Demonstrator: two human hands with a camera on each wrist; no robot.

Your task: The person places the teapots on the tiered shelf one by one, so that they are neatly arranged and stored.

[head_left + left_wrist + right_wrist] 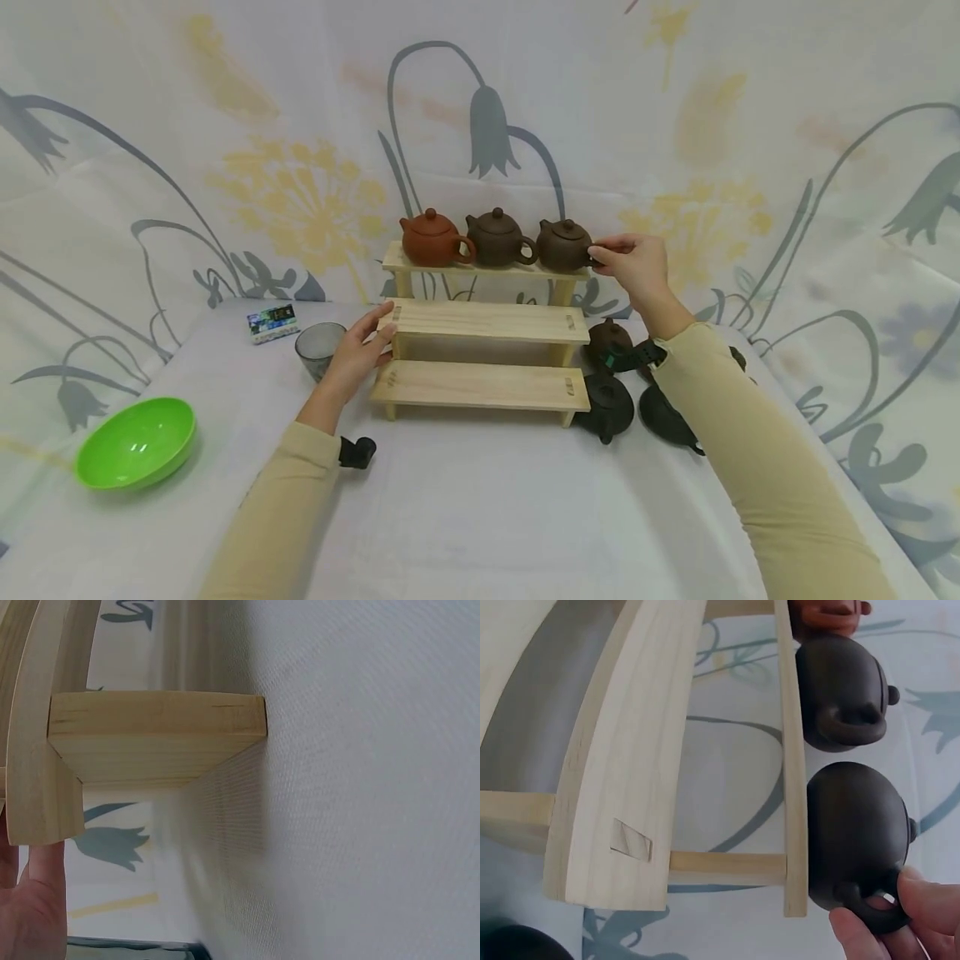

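At the top right, my right hand [636,265] pinches the handle of a dark brown teapot [566,247] between thumb and fingers. That teapot sits at the right end of the top board of a three-step wooden display stand [487,320]. Left of it on the same board are a darker teapot [495,238] and a reddish-brown teapot [432,240], handles to the right. My left hand [357,354] grips the left end of the middle board. In the left wrist view, its fingers [46,864] are partly hidden behind the board end [45,817].
Several dark teapots, one a black teapot [606,407], stand right of the stand, partly behind my right sleeve. To the left are a grey glass cup [317,343], a small patterned box [272,323] and a green bowl [135,446]. A patterned cloth [315,125] hangs behind.
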